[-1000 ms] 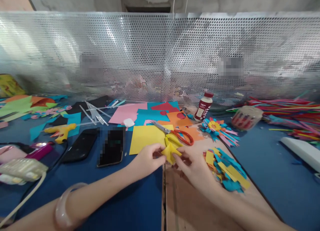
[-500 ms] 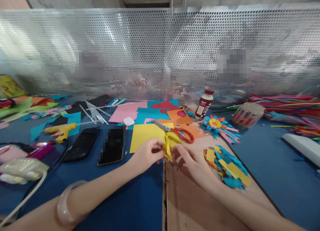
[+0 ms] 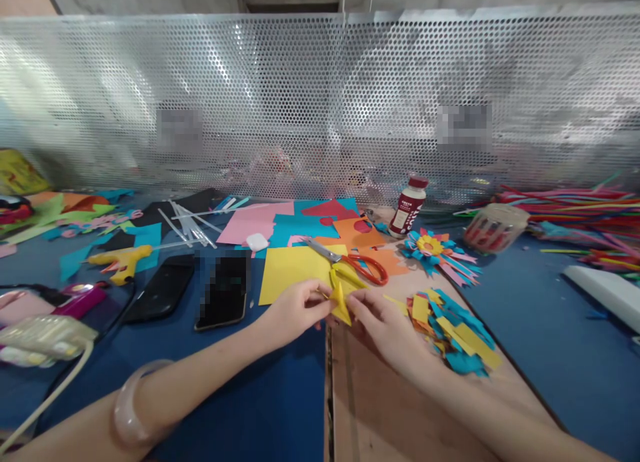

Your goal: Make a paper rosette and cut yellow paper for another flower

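Observation:
Between my two hands is a small folded piece of yellow paper (image 3: 341, 306), its pointed end facing down toward me. My left hand (image 3: 302, 309) pinches its left side between thumb and fingers. My right hand (image 3: 383, 319) closes on its right side, with some fingers hidden underneath. Just beyond the hands lie scissors (image 3: 367, 267) with one orange-red handle and one yellow handle, blades pointing up-left. They rest partly on a yellow sheet (image 3: 285, 269).
Right of my hands is a heap of paper strips (image 3: 465, 342), with a paper flower (image 3: 429, 246) and a bottle (image 3: 407, 209) behind. To the left are two phones (image 3: 165, 287) and a yellow glue gun (image 3: 123, 261). A perforated metal screen (image 3: 300, 109) stands behind.
My right hand has shifted slightly left, and its fingers now close nearer the yellow paper's fold. The paper has turned a little. My left hand stays nearly in place.

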### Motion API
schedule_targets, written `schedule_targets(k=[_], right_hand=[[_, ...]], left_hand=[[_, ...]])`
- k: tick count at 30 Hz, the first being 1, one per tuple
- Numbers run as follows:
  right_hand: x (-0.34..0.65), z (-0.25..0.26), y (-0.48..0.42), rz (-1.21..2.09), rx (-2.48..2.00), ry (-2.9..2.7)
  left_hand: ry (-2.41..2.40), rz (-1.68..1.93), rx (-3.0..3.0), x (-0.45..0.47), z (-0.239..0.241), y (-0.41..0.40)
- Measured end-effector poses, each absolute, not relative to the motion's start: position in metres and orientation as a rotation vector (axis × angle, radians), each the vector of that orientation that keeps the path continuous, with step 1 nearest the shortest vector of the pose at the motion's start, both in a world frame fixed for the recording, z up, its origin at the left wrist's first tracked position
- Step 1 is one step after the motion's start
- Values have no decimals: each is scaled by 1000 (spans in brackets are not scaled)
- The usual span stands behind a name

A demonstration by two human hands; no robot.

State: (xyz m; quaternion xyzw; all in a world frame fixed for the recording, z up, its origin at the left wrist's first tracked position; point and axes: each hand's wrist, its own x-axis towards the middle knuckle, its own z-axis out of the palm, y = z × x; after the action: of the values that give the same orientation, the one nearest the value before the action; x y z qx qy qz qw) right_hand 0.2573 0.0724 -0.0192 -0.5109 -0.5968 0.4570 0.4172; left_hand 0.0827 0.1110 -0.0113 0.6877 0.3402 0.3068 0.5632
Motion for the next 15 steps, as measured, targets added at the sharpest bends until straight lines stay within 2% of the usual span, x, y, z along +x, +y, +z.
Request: schedule_targets(k=[4,8,15], right_hand=[[254,-15,65,861,-1321,-1633],[255,-12,65,832,-1316,-1627],[263,-23,82,1236,-1112,-1288]], left_hand=[[876,789,1714,81,-15,112],[874,814,1721,81,-15,111],[887,832,1553,81,-14,116]])
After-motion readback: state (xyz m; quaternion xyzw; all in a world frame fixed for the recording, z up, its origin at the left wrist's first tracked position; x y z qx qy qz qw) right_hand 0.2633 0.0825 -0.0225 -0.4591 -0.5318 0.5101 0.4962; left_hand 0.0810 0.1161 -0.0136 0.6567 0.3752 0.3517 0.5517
